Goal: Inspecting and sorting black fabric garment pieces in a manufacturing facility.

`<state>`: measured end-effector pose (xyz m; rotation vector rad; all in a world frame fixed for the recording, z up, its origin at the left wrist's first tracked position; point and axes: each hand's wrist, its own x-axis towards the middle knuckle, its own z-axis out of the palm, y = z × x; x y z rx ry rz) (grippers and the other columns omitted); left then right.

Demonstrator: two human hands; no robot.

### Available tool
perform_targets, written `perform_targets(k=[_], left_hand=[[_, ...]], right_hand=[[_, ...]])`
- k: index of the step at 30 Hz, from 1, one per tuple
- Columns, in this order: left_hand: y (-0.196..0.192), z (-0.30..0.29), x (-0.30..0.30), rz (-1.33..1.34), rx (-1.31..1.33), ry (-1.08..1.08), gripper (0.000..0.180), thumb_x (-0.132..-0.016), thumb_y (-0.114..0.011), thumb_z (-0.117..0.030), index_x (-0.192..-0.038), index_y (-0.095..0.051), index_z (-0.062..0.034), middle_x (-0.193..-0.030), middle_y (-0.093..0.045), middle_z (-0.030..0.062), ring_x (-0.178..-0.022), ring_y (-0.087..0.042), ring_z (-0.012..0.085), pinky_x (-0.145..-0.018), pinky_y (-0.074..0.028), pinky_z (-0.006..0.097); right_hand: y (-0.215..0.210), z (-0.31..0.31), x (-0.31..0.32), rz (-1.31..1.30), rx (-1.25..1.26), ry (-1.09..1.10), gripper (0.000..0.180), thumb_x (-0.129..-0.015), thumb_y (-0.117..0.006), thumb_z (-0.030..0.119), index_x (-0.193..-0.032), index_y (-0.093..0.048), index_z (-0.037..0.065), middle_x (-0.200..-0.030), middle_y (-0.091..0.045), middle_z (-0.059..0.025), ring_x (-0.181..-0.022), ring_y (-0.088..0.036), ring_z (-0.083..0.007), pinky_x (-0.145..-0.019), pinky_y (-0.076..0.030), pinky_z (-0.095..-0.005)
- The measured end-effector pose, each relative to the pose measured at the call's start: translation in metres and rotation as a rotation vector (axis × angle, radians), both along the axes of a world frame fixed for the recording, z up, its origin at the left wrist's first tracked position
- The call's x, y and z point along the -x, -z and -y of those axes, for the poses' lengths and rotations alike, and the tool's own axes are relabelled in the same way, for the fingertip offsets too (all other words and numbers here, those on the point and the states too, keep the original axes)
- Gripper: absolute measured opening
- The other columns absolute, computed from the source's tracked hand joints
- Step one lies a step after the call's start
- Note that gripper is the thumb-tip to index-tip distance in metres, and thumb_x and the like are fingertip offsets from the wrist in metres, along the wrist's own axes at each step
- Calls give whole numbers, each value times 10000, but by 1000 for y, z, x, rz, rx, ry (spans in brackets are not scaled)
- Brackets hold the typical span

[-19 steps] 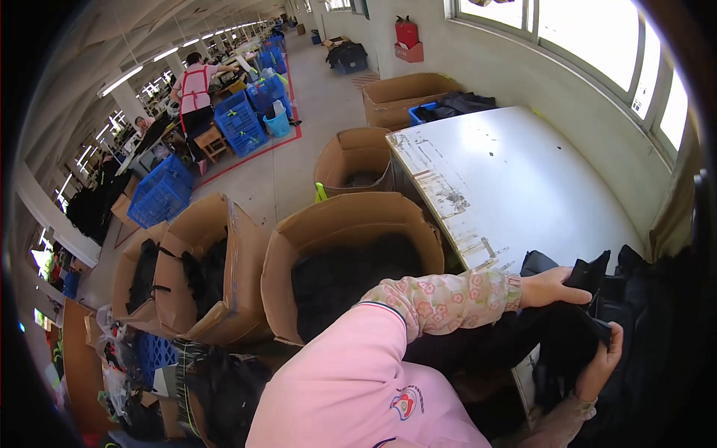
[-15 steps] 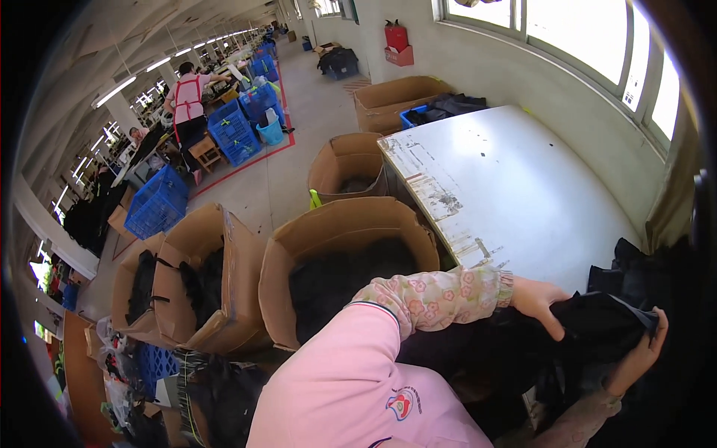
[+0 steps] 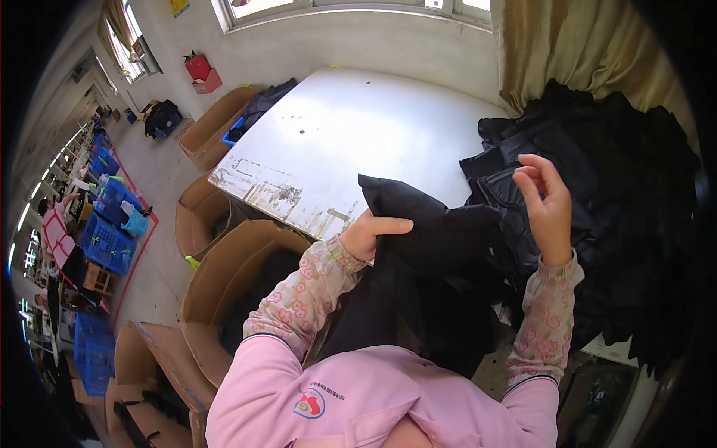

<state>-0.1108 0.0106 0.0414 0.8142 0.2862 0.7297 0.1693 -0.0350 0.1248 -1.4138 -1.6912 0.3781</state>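
Observation:
My left hand is closed on the upper left part of a black cloth piece, with the thumb lying over its front. The cloth hangs down in front of me, over my lap. To the right, my right hand is raised beside it, fingers loosely bent and thumb a little apart; nothing shows in it. Just behind that hand lies a large pile of black cloth pieces. A white worn-edged table stretches out beyond the held cloth.
Cardboard boxes holding dark cloth stand along the table's left side. Farther left are blue crates and a person in a red-strapped apron. A beige curtain hangs behind the pile. A red wall box is at the far wall.
The view has turned right, toward the pile. My left hand now grips the cloth's left side, raised in front of me. My right hand has come off the cloth it held.

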Motion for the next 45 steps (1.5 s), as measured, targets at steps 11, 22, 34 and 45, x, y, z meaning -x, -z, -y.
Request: perform_targets(k=[11, 22, 34, 45], left_hand=[[-3, 4, -14, -28, -120, -316, 279, -916, -648, -195, -1129, -611, -19, -1021, -664, 57, -902, -631, 128, -801, -517, 271], [-32, -15, 25, 242, -325, -307, 184, -929, -622, -147, -1022, -628, 12, -945, -684, 56, -836, -637, 117, -781, -516, 261], [151, -2, 112, -249, -121, -104, 714, -930, -582, -467, -1458, -319, -65, -1200, -573, 15, -1060, -557, 103, -911, -451, 262], [200, 103, 17, 148, 253, 92, 887, -813, -656, -552, -1467, -298, -72, -1473, -408, 87, -1340, -404, 255, -1132, -285, 449]], right_hand=[[32, 33, 80, 87, -244, -192, 207, -811, -651, -16, -1011, -596, -10, -862, -578, -163, -789, -593, -343, -700, -471, -375], [-2, 41, 68, 121, -42, -397, 206, -939, -556, 166, -989, -580, -33, -814, -591, -70, -729, -519, -143, -673, -412, -272], [-11, -4, 47, -777, 188, -130, 229, -955, -585, 173, -1080, -639, -11, -979, -655, -7, -899, -607, -83, -800, -459, -219], [-15, -7, 70, -1384, 341, -402, 295, -991, -528, 248, -1077, -614, -21, -997, -686, -116, -818, -687, -194, -727, -581, -305]])
